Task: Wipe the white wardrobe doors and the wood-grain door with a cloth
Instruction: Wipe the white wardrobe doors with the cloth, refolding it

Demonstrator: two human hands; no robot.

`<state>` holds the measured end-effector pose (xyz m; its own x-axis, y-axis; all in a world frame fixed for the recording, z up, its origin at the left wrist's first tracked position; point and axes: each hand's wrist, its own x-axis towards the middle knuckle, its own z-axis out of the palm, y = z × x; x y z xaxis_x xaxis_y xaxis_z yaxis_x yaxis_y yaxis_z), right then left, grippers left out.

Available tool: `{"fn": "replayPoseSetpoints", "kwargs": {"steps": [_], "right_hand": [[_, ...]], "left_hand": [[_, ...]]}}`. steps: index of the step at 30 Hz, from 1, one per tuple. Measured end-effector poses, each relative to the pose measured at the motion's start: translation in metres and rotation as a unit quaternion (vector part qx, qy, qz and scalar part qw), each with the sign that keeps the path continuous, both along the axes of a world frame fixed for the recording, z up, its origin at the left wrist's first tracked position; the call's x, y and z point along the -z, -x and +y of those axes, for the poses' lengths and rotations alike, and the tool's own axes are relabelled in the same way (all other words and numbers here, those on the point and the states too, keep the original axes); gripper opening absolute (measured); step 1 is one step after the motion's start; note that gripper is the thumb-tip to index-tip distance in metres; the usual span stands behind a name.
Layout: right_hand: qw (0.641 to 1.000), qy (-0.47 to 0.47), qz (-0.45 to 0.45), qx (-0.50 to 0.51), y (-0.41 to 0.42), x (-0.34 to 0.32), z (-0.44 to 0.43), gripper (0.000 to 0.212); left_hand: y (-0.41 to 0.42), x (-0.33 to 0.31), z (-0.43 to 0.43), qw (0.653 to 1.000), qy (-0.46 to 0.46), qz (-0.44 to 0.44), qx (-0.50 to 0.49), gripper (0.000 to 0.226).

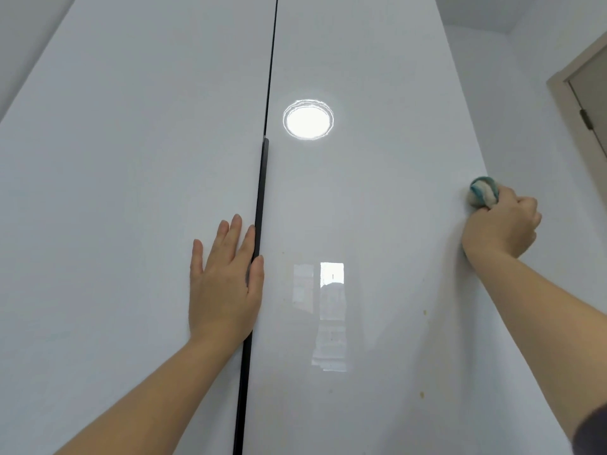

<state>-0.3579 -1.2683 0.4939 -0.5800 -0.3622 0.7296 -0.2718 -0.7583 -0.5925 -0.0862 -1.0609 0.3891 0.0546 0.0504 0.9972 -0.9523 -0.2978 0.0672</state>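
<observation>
The left hand (pixel 226 284) lies flat with fingers straight on the left wardrobe door (pixel 115 192), its thumb against the black handle strip (pixel 259 205), probably to steady the doors. Well right of the strip, the right hand (pixel 501 226) grips a balled white-and-teal cloth (pixel 483 191) against the outer edge of the glossy right wardrobe door (pixel 368 198), which shows small yellowish spots (pixel 425 312).
</observation>
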Motion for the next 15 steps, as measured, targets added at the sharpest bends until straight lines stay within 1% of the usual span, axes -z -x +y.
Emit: {"fn": "replayPoseSetpoints", "kwargs": {"steps": [3, 7, 11, 15], "right_hand": [[1.0, 0.011, 0.016, -0.021, -0.013, 0.006, 0.011, 0.05], [0.996, 0.057, 0.064, -0.037, -0.045, 0.016, 0.04, 0.049], [0.979, 0.147, 0.136, -0.043, -0.1, 0.024, 0.082, 0.049], [0.961, 0.207, 0.17, -0.07, -0.147, 0.033, 0.116, 0.048]], "left_hand": [[0.0, 0.0, 0.0, 1.0, 0.001, 0.001, 0.0, 0.06], [0.0, 0.001, -0.001, 1.0, -0.002, 0.0, 0.0, 0.06], [0.001, 0.002, 0.0, 1.0, -0.006, -0.002, 0.005, 0.058], [0.0, 0.002, 0.003, 1.0, -0.014, -0.002, 0.009, 0.06]]}}
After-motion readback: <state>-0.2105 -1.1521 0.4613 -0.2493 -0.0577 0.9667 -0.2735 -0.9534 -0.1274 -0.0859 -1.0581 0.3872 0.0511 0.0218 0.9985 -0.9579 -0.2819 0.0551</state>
